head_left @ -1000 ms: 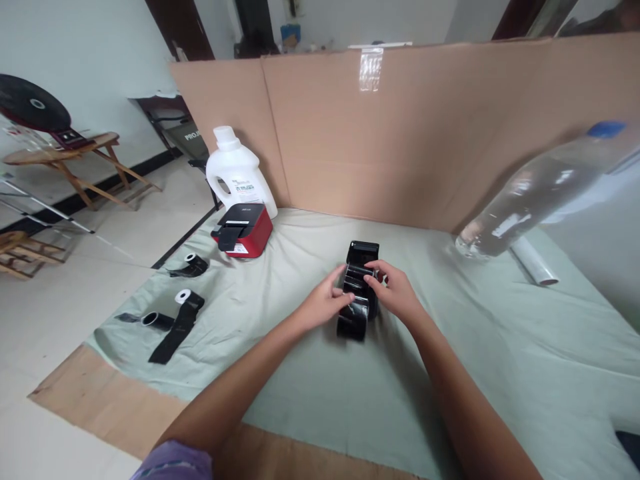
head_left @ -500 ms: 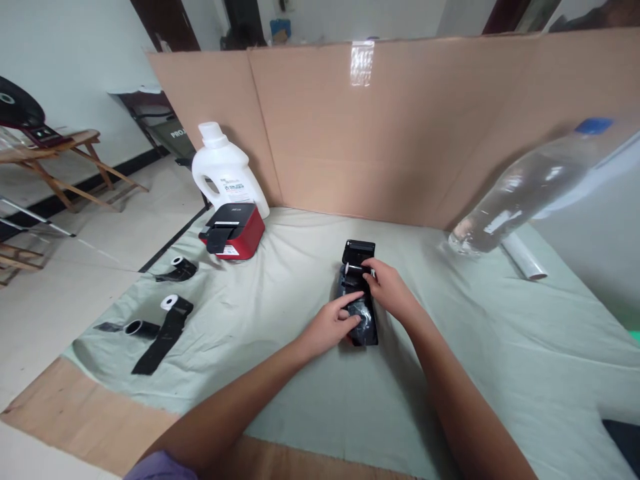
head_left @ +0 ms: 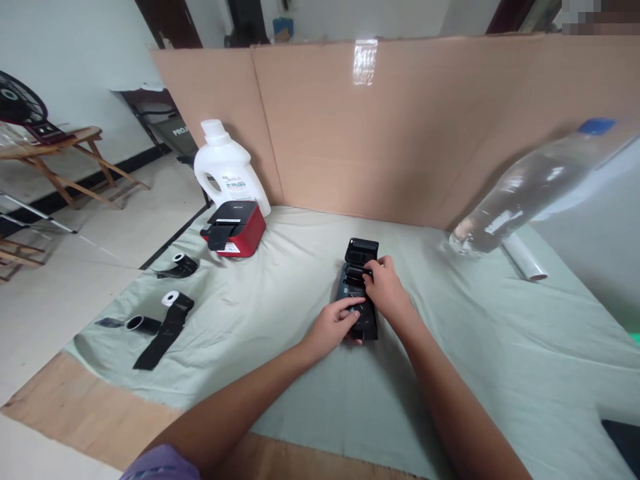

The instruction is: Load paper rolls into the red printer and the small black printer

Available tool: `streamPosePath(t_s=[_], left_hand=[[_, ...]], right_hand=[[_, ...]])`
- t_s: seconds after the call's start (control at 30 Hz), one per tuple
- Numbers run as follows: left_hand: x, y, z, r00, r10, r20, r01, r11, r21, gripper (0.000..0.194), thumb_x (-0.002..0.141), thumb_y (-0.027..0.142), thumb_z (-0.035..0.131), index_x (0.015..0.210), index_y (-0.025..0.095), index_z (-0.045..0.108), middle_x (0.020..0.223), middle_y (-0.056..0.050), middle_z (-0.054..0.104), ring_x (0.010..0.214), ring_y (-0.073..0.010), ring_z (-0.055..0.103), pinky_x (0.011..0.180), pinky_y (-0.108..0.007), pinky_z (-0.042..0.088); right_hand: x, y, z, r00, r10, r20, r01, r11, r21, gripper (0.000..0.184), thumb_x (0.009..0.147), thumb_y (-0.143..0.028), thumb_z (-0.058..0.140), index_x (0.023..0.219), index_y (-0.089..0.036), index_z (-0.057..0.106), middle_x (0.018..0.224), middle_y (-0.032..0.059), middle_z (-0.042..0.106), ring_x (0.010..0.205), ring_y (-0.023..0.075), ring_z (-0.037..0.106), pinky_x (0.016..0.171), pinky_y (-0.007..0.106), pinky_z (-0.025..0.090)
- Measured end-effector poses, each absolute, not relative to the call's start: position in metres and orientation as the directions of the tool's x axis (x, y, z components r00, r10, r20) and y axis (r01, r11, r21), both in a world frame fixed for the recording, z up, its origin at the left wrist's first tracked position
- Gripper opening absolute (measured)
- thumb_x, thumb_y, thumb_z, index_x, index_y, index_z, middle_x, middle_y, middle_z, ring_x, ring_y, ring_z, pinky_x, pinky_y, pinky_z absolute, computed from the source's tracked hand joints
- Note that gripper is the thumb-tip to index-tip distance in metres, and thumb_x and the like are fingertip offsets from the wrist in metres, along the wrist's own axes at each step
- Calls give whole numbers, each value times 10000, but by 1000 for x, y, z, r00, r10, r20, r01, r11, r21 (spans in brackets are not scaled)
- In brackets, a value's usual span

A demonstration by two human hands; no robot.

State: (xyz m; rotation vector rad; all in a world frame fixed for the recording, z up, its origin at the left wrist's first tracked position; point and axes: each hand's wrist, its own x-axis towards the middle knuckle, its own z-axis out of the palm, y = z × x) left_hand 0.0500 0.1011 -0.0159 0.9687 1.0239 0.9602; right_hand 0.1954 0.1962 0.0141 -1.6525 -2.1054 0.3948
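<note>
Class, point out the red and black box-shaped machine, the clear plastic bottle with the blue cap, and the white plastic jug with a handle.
Red and black box-shaped machine [head_left: 249, 238]: head view, red side.
Clear plastic bottle [head_left: 523, 190]: head view, mid-body.
White plastic jug [head_left: 231, 167]: head view, upper body.

"How are those arms set?"

"Both reach forward and converge — the left forearm [head_left: 235, 400] slants in, the right forearm [head_left: 447, 387] angles across to meet it"

"And the hands?"

"Near each other. The left hand [head_left: 331, 328] has its index finger stretched out, thumb below it; the right hand [head_left: 389, 288], farther forward, has its fingers bent — fingertips drawn in"
</note>
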Motion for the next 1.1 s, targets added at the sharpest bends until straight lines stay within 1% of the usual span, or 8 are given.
streamPosePath(t_s=[0.2, 0.4, 0.53, 0.63, 0.73, 0.9, 1.0, 1.1], left_hand=[[49, 100, -17, 230, 948, -221, -132, 255, 958, 620, 837, 518, 708, 1320, 133, 649, 716, -3, 637, 533, -133, 637, 543, -278, 577], [52, 98, -20, 196, 954, -225, -126, 252, 959, 469, 838, 506, 699, 1134, 142, 717, 804, -47, 698, 555, -128, 616, 528, -274, 562], [51, 96, -19, 177, 957, -229, -117, 251, 961, 357, 817, 452, 695, 994, 143, 728, 723, -26, 652, 549, -129, 573, 504, -266, 536], [48, 95, -17, 152, 964, -220, -89, 235, 968, 290, 793, 409, 681, 909, 146, 718, 630, 9, 570, 506, -111, 491, 465, -241, 479], [45, 95, -15, 145, 970, -195, -55, 205, 977, 219, 769, 356, 663, 821, 147, 699, 569, 27, 519, 476, -89, 419, 455, -206, 387], [43, 97, -13, 179, 970, -166, -22, 173, 985, 185, 744, 320, 643, 757, 145, 700, 590, -4, 578, 517, -98, 451, 502, -208, 342], [43, 98, -14, 203, 964, -171, -12, 177, 984, 193, 740, 329, 639, 755, 148, 703, 620, -17, 603, 533, -111, 483, 517, -218, 356], [44, 96, -15, 231, 954, -190, 3, 195, 981, 209, 764, 343, 623, 781, 156, 716, 629, -15, 602, 523, -113, 479, 514, -224, 355]], right_hand=[[198, 199, 8, -66, 988, 140, 847, 129, -516, 143, 875, -249, 622, 993, -210, 693, 1086, 98, 518, 807, 203, 624, 787, 357, 516], [205, 217, -7, -64, 961, 271, 579, 257, -774, 672, 849, -340, 628, 1468, -180, 421, 1355, 165, 594, 751, 177, 581, 792, 375, 525], [210, 222, -5, -128, 967, 221, 441, 255, -860, 563, 893, -424, 581, 1406, -201, 523, 1322, 123, 651, 770, 171, 590, 735, 333, 508], [213, 217, 4, -190, 954, 233, 426, 294, -856, 412, 904, -440, 575, 1228, -198, 649, 1246, 105, 661, 831, 183, 611, 745, 329, 503], [217, 212, 17, -297, 931, 214, 436, 331, -837, 357, 886, -393, 617, 1185, -206, 670, 1203, 91, 650, 880, 183, 623, 805, 341, 511], [222, 206, 35, -390, 912, 126, 576, 348, -739, 257, 853, -369, 695, 1072, -236, 710, 1130, 67, 693, 1010, 230, 632, 903, 379, 485], [221, 204, 32, -355, 929, 101, 649, 323, -689, 322, 860, -374, 689, 1162, -264, 683, 1222, 69, 691, 1157, 276, 605, 961, 419, 456], [219, 203, 20, -286, 958, 32, 690, 229, -686, 418, 839, -366, 706, 1240, -266, 649, 1247, 94, 688, 1154, 301, 611, 948, 438, 460]])
